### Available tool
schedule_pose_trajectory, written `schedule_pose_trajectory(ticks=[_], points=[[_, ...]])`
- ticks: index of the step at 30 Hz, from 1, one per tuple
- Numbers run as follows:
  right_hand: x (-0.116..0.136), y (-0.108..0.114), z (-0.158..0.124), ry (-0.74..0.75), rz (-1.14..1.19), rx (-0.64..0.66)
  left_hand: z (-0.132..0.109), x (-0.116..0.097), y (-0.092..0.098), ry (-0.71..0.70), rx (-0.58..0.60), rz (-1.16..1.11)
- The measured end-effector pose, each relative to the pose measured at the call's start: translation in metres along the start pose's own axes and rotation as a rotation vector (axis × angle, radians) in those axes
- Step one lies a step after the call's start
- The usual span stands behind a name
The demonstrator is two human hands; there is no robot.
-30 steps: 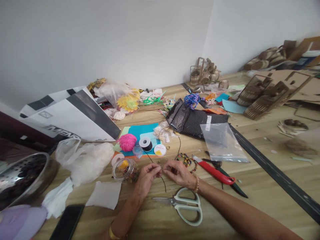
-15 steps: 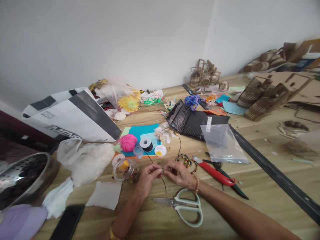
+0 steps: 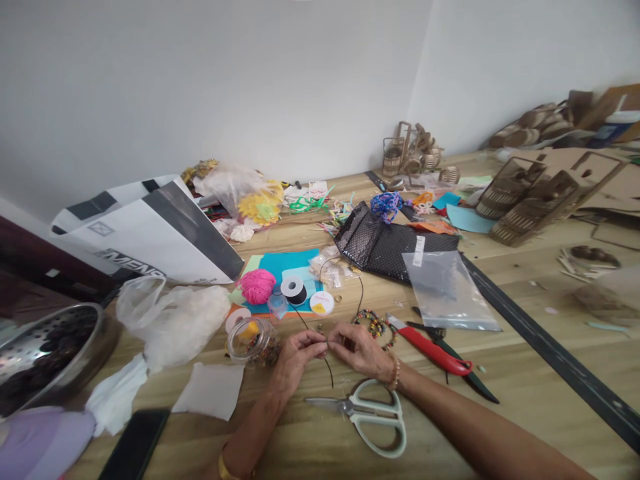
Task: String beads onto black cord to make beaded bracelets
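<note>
My left hand [image 3: 296, 357] and my right hand [image 3: 359, 347] meet fingertip to fingertip over the wooden table, both pinched on a thin black cord [image 3: 329, 366] whose loose end hangs toward me. The cord runs back past a string of coloured beads [image 3: 373, 323] to a black spool [image 3: 293, 289]. A small glass jar of beads [image 3: 250, 340] lies just left of my left hand. Pale green scissors [image 3: 373, 415] lie right below my hands.
Red-handled pliers [image 3: 433, 348] lie to the right, near a clear zip bag [image 3: 447, 291] and a black mesh pouch [image 3: 387, 245]. A pink yarn ball [image 3: 255, 285], a white plastic bag [image 3: 173, 320], a metal colander [image 3: 45, 353] and a phone [image 3: 134, 443] sit left.
My hands stay pinched on the cord in nearly the same spot; the fingertips have drawn slightly closer. The view has shifted a little.
</note>
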State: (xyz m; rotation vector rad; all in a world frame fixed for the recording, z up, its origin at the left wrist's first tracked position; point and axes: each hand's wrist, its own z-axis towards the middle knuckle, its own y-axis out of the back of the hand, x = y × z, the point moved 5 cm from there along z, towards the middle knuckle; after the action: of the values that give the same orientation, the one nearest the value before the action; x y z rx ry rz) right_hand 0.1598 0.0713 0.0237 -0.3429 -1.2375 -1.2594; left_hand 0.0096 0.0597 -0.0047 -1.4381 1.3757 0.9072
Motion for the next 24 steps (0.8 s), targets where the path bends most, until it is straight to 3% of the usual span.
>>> schedule_pose_trajectory(ticks=[9,24], points=[[-0.0021,0.0005,-0.0001,-0.035,0.007,-0.007,-0.0057,-0.0053,-0.0076,0.036,0.033,-0.137],[-0.0014,-0.0002,-0.0003,-0.048,0.023,-0.012,-0.0045,-0.0052,-0.0084,-0.035,0.041,-0.020]])
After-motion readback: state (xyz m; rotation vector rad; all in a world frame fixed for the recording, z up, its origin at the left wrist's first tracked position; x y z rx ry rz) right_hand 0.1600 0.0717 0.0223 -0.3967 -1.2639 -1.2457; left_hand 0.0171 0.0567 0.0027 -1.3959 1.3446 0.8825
